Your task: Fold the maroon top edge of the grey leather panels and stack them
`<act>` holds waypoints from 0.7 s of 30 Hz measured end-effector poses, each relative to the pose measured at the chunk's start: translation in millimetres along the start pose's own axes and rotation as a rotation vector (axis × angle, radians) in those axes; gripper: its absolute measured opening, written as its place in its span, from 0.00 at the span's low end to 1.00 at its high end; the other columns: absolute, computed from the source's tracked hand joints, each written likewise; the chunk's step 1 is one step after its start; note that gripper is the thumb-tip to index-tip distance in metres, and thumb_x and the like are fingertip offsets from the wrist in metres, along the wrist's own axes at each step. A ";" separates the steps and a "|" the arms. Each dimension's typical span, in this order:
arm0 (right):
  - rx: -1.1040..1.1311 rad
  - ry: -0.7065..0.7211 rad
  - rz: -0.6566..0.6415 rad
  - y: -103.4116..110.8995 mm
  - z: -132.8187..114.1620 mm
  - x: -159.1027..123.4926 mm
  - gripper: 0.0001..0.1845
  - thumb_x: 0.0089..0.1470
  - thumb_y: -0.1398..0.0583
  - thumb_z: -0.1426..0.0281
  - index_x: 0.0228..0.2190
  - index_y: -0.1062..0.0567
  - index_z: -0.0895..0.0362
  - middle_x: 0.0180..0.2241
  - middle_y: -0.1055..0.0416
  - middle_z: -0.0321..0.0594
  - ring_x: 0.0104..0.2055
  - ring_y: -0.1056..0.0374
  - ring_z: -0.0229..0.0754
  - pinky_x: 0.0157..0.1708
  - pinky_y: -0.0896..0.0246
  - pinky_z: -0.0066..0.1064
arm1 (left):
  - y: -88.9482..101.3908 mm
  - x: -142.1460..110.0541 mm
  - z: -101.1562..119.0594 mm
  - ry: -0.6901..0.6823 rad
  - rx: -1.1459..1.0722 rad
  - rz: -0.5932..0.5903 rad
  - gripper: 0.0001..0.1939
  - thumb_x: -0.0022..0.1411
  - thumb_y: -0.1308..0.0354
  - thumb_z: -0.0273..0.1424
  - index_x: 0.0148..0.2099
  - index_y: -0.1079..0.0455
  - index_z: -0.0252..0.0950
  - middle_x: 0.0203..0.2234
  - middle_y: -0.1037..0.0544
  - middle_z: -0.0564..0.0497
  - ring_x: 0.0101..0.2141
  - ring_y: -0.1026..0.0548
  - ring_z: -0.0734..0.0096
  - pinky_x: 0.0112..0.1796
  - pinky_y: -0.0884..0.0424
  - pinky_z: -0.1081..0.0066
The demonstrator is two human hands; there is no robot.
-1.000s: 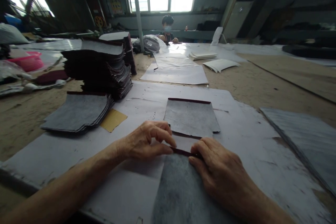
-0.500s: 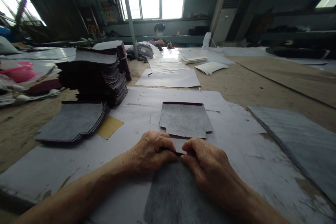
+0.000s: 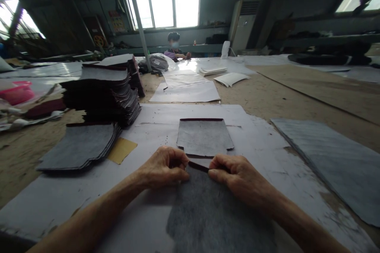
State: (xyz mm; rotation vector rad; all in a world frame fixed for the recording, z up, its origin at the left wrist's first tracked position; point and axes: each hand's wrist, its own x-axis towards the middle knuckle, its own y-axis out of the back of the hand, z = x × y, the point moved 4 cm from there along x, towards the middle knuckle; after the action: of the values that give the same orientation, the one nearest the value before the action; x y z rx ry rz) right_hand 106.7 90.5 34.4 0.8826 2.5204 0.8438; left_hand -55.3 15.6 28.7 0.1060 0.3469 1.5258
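Observation:
A grey fabric piece [image 3: 213, 209] with a dark maroon folded strip along its far edge lies in front of me. My left hand [image 3: 168, 168] pinches the left end of that edge between thumb and fingers. On the right end, my right hand [image 3: 233, 172] pinches the same edge, and the strip shows in the gap between the hands. Just beyond them a second grey piece [image 3: 204, 136], notched at its near corners and with a maroon far edge, rests flat on the white sheet [image 3: 142, 201].
Left of my hands sit a low pile of grey pieces [image 3: 80, 146], a yellow card [image 3: 122, 150] and a tall dark stack [image 3: 101, 97]. A grey sheet stack [image 3: 332, 162] lies to the right. Farther off are white papers [image 3: 187, 91] and a masked person [image 3: 176, 49] across the table.
My hands have moved apart along the fabric's edge, so more of the maroon strip shows between them. The whole view has shifted slightly.

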 end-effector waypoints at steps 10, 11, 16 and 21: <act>0.106 -0.039 -0.093 3.9 6.9 -0.3 0.10 0.50 0.44 0.65 0.25 0.28 0.59 0.19 0.40 0.32 0.22 0.47 0.31 0.21 0.54 0.24 | 1.5 6.9 -3.8 0.023 -0.049 0.121 0.11 0.46 0.41 0.35 0.28 0.29 0.30 0.15 0.37 0.57 0.17 0.43 0.82 0.19 0.48 0.79; 0.122 -0.052 -0.107 7.5 10.3 -1.8 0.12 0.50 0.44 0.64 0.25 0.27 0.59 0.19 0.40 0.32 0.21 0.47 0.31 0.21 0.55 0.24 | 3.5 6.4 -4.1 0.032 -0.068 0.131 0.12 0.46 0.41 0.36 0.28 0.30 0.30 0.14 0.39 0.58 0.16 0.44 0.82 0.18 0.49 0.79; 0.244 -0.147 -0.068 29.0 31.1 -16.0 0.17 0.48 0.43 0.59 0.20 0.31 0.61 0.17 0.42 0.32 0.19 0.48 0.30 0.19 0.56 0.23 | 14.6 2.4 -3.0 0.023 -0.127 0.202 0.13 0.45 0.41 0.38 0.25 0.31 0.31 0.13 0.41 0.58 0.16 0.47 0.83 0.18 0.53 0.78; 0.456 -0.257 0.038 35.0 48.3 -33.5 0.18 0.51 0.47 0.59 0.27 0.30 0.62 0.17 0.37 0.35 0.15 0.45 0.30 0.16 0.52 0.23 | 18.4 3.3 -4.9 0.000 -0.155 0.211 0.14 0.45 0.39 0.39 0.24 0.31 0.31 0.13 0.41 0.58 0.17 0.48 0.83 0.19 0.52 0.79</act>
State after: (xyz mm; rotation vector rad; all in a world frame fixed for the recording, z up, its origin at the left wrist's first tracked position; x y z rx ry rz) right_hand 171.0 111.1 23.4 1.0967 2.5032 0.1416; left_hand -74.3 19.1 28.8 0.0208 0.2210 1.7561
